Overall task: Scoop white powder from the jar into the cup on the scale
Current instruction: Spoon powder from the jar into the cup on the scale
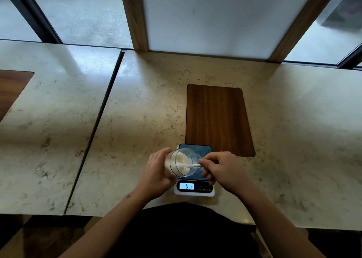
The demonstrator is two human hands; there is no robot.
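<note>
Left hand (156, 171) fingers wrapped round jar (179, 164), tilted over scale (195, 179) at counter's (137, 110) near edge, for spoon access. Right hand (221, 169) fingers pinched on spoon (191, 166), bowl in powder. Cup not discernible.

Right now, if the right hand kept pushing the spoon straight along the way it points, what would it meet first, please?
The right hand points its white spoon left into the tilted jar held by the left hand. It would probably meet the white powder first, though depth is unclear.
</note>
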